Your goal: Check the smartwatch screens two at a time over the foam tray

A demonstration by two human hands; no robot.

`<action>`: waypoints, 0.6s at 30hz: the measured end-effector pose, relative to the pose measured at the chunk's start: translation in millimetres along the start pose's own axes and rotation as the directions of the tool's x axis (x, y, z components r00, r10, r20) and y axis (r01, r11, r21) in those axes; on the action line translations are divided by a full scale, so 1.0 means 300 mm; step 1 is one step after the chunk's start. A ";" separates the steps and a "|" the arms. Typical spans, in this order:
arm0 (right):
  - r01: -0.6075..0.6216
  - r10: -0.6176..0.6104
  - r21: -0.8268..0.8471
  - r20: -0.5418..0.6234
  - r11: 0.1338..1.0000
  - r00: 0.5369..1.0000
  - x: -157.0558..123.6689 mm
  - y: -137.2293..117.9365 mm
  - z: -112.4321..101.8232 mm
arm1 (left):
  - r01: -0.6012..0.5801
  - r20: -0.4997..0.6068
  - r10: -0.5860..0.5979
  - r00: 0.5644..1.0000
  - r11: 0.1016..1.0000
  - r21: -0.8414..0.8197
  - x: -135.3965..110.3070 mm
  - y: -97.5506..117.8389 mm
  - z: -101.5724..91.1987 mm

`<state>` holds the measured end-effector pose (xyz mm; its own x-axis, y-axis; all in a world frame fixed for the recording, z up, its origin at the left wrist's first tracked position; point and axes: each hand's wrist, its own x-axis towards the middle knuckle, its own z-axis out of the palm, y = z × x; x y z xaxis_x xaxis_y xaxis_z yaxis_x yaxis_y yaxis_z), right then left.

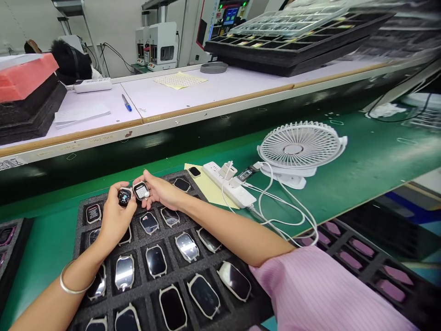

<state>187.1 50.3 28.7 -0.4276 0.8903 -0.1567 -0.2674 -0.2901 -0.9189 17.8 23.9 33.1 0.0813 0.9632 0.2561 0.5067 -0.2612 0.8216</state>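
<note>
Over the far part of a dark foam tray (pixel 148 243), my left hand (pixel 115 214) grips a watch head with a lit dark dial (pixel 124 196). Close beside it, my right hand (pixel 159 189) holds a second watch head with a pale frame (pixel 141 191); text shows on its screen. The fingers of both hands are closed around the edges of these pieces. Below them, several strapless watch heads lie face up in the tray's pockets, such as a silver-framed one (pixel 156 260). My left forearm and hand hide some of the pockets.
A white power strip (pixel 229 184) with plugs and looping cables lies right of the tray, by a yellow sheet (pixel 215 189). A white fan (pixel 299 149) stands beyond. The raised shelf (pixel 179 101) bears stacked black trays (pixel 275 53). Another tray (pixel 365 257) holds pink pieces at right.
</note>
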 end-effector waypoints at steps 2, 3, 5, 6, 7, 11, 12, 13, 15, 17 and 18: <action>0.006 -0.006 -0.002 0.003 1.000 1.000 0.000 0.001 0.000 | -0.001 0.001 0.001 1.000 1.000 -0.011 0.000 0.000 0.001; 0.008 -0.008 -0.001 0.005 1.000 1.000 -0.001 0.001 0.000 | 0.005 0.004 -0.005 1.000 1.000 -0.011 -0.001 0.001 0.001; 0.014 -0.014 0.004 0.002 1.000 1.000 -0.003 0.003 0.001 | 0.024 0.013 -0.024 1.000 1.000 -0.005 -0.003 0.004 0.001; 0.016 -0.016 0.005 0.000 1.000 1.000 -0.004 0.003 0.001 | 0.030 0.017 -0.030 0.999 1.000 -0.003 -0.004 0.006 0.000; 0.017 -0.017 0.006 -0.003 1.000 1.000 -0.005 0.004 0.001 | 0.033 0.020 -0.033 0.999 0.999 -0.003 -0.005 0.008 0.000; 0.023 -0.023 -0.005 -0.009 1.000 1.000 -0.010 0.004 0.004 | 0.022 0.020 -0.022 1.000 1.000 -0.022 -0.006 0.011 0.000; 0.022 -0.022 -0.007 -0.011 1.000 1.000 -0.011 0.003 0.005 | 0.019 0.021 -0.019 1.000 0.999 -0.028 -0.006 0.011 0.000; 0.019 -0.019 -0.008 -0.014 1.000 1.000 -0.013 0.002 0.006 | 0.018 0.023 -0.017 1.000 0.999 -0.033 -0.006 0.011 0.000; 0.014 -0.014 -0.009 -0.019 1.000 1.000 -0.016 0.001 0.008 | 0.021 0.034 -0.020 0.999 0.999 -0.041 -0.006 0.011 0.000; 0.012 -0.012 -0.007 -0.023 1.000 1.000 -0.018 0.000 0.009 | 0.036 0.048 -0.034 0.998 0.998 -0.044 -0.006 0.009 0.000; 0.012 -0.012 -0.004 -0.023 1.000 1.000 -0.019 0.000 0.009 | 0.043 0.053 -0.040 0.998 0.998 -0.052 -0.006 0.009 0.000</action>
<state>187.2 44.4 30.4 -0.4038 0.9018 -0.1537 -0.2690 -0.2777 -0.9222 19.1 21.6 34.9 0.1062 0.9750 0.1953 0.4646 -0.2223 0.8572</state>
